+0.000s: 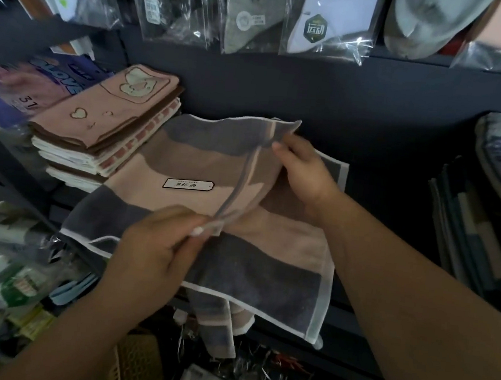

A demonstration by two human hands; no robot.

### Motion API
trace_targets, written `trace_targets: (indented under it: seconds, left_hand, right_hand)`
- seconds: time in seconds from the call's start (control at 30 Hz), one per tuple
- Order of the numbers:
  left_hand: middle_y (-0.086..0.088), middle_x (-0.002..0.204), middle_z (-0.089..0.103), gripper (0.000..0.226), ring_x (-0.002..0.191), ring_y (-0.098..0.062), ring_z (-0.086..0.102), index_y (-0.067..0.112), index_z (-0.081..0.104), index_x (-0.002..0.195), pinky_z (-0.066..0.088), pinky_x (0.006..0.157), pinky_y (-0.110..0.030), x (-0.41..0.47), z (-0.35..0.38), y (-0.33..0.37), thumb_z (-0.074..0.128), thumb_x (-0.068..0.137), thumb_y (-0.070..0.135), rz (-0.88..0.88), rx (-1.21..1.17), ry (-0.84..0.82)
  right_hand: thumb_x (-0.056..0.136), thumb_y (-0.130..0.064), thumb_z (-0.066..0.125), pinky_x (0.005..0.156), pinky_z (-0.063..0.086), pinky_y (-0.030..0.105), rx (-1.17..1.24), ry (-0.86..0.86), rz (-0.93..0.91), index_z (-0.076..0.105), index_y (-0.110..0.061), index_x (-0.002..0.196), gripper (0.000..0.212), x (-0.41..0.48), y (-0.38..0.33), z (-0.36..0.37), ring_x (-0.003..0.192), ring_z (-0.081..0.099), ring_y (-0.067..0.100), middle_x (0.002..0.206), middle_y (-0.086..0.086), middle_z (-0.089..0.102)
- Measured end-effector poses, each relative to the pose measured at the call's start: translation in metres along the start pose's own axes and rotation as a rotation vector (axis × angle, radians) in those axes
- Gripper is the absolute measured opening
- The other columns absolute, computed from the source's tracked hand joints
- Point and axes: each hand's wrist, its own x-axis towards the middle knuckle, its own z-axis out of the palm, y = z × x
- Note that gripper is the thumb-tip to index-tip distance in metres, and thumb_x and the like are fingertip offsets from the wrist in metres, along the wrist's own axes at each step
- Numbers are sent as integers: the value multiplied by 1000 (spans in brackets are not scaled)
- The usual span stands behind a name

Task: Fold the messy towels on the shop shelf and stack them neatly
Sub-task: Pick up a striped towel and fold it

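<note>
Dark shop shelf point(380, 196) under hanging sock packets point(326, 22). Spread over its middle, near edge drooping past the front: striped towel point(253, 269) in grey, pink and brown, bordered in white. Just beside it on the left: stack of folded towels point(97, 120), a pink one with a heart on top. Left hand point(152, 247) over the towel's near part, grip pinched on a lifted hem. Right hand point(303, 170) farther back, grip closed on the same raised edge. Small printed label point(188, 184) lying on the pink band.
</note>
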Motion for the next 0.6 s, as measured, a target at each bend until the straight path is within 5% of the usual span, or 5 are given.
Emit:
trace_targets:
  seconds: [0.1,0.23,0.37,0.47,0.6]
  left_hand:
    - [0,87,68,28,80,-12,59,7,74,102,47,71,-30,15,-26,27,50,101,20,44,87,198]
    - [-7,86,69,33,78,-21,59,1,75,92,48,73,-32,25,-32,75,50,101,21,303,192,225]
    - [1,76,61,34,66,-18,53,14,72,84,43,57,-36,25,27,75,49,102,30,376,128,-83]
    - [4,71,57,34,64,-14,51,19,66,76,43,53,-29,8,81,51,49,100,37,301,66,-304]
    - [6,75,60,27,69,-11,53,22,68,79,47,59,-26,-7,103,40,54,96,36,251,7,-384]
  right_hand:
    - [99,-33,60,112,35,23,-126,54,-205,53,-7,141,50,-3,-37,-8,132,47,17,138,4,48]
    - [97,-38,61,118,34,28,-134,188,-375,51,-9,145,57,-21,-58,-38,138,43,13,147,3,45]
    - [101,-38,56,99,51,34,-36,288,-232,70,-30,113,20,-45,-27,-63,111,62,6,116,-12,63]
    - [103,-37,54,82,57,42,-122,317,-30,72,-19,98,26,-54,15,-69,89,67,10,95,-6,67]
    - [102,-37,54,97,53,46,-196,206,118,69,-25,97,19,-54,43,-74,105,64,21,117,8,65]
